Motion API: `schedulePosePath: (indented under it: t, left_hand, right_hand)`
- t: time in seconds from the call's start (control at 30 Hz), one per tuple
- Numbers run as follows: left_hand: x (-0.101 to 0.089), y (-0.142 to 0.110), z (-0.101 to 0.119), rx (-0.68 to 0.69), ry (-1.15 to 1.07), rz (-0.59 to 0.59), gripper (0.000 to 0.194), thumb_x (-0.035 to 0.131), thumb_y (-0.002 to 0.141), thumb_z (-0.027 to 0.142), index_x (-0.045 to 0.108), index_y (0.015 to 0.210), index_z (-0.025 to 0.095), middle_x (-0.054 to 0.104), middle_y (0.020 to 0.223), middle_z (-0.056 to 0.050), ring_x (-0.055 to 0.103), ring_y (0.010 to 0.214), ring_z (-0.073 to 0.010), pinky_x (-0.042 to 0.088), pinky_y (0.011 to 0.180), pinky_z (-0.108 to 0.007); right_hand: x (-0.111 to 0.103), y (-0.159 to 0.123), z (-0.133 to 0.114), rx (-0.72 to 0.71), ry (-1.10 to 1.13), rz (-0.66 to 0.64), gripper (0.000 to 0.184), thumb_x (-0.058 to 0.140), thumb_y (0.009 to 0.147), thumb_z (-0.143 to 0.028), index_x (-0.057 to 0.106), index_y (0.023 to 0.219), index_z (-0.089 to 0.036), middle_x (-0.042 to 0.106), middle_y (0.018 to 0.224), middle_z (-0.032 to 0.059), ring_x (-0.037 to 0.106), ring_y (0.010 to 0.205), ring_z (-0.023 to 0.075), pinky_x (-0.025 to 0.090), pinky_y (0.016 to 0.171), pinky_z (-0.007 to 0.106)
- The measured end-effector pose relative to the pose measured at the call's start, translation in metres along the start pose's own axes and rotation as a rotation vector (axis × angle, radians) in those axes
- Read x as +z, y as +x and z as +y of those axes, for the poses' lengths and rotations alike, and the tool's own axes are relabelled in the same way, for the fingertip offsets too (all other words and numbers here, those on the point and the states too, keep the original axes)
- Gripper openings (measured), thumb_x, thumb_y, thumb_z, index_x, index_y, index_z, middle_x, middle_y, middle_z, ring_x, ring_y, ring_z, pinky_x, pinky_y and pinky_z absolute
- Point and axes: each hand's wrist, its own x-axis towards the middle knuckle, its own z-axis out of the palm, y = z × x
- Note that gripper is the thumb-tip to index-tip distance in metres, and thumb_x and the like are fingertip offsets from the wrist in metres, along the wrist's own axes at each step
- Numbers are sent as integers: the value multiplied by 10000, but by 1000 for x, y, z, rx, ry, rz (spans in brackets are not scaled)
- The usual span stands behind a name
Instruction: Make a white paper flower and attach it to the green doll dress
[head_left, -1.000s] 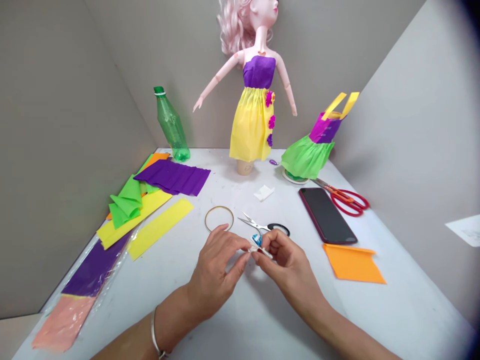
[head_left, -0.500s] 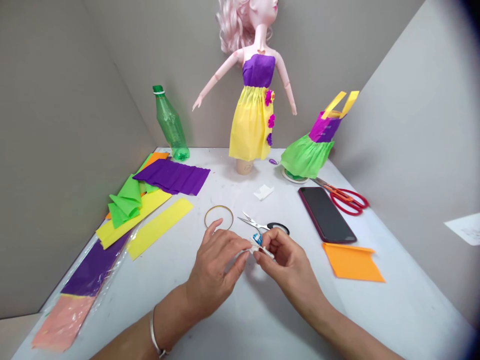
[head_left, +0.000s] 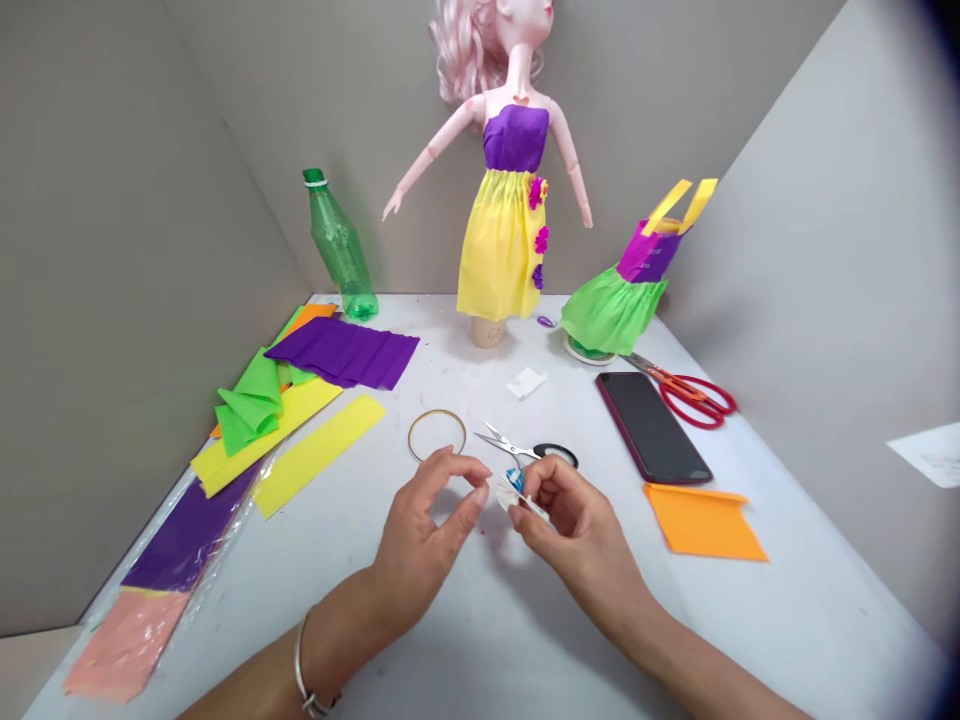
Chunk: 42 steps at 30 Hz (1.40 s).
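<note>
My right hand (head_left: 574,510) pinches a small white pleated piece (head_left: 507,492) between thumb and fingers; whether it is paper or cloth I cannot tell. At its top a small blue-and-white bit (head_left: 516,479) shows against my fingers. Just left of the piece, my left hand (head_left: 429,515) is open, with thumb and index finger apart and nothing seen between them. Behind the hands lie small scissors (head_left: 525,446) with black handles, blades spread. A thin gold bangle (head_left: 437,411) rests beyond my left fingers.
A doll (head_left: 504,240) in a purple and yellow dress stands at the back, between a green bottle (head_left: 337,245) and a small green-skirted dress (head_left: 619,310). Red-handled scissors (head_left: 694,400), a phone (head_left: 652,430) and orange paper (head_left: 705,522) lie right. Coloured sheets (head_left: 345,350) cover the left.
My left hand has let go of the white piece and drawn slightly left, its thumb and index finger now apart. My right hand keeps its hold in nearly the same spot.
</note>
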Motion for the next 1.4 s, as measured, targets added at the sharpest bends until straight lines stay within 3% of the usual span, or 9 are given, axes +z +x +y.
schedulePosePath:
  t: [0.13,0.27,0.4,0.67,0.9,1.4]
  left_hand:
    - [-4,3,1,-206,-226,-24,224,602,887,311,525,1086,242,612,968,-20,564,998,-189,406,923,-334]
    - [-3,4,4,-283,-398,-178,312,634,859,283,486,1129,237,597,973,-17,569,976,-180,407,881,-307]
    - [-4,3,6,-330,-482,-209,332,654,842,265,492,1132,247,588,960,-5,564,988,-177,400,870,-295]
    - [-5,3,4,-323,-571,-274,415,699,811,284,490,1169,259,573,981,-11,571,1002,-192,407,903,-323]
    - [-4,4,6,-377,-574,-228,318,655,839,255,530,1131,250,586,940,-8,562,933,-171,412,863,-297]
    - [-2,3,7,-416,-656,-262,284,620,849,229,566,1127,230,604,950,-36,590,963,-201,409,916,-346]
  right_hand:
    - [0,0,0,-8,6,11,143,591,815,-161,467,816,-233,461,777,-37,429,740,140,359,651,255]
    - [1,0,0,-22,-12,15,146,593,817,-160,468,808,-235,469,781,-37,437,749,141,365,664,256]
    - [3,-2,0,-43,-45,16,147,595,824,-163,469,802,-235,490,796,-32,462,763,146,382,697,266]
    - [5,-3,-1,-82,-60,4,137,598,836,-173,479,803,-233,511,807,-24,495,776,152,411,736,281]
    - [5,-1,-1,-82,-80,-3,128,588,840,-161,485,811,-232,527,814,-13,509,775,158,424,748,290]
    - [6,-2,0,-140,-170,-7,118,576,826,-152,489,812,-230,543,817,-5,527,785,162,423,741,288]
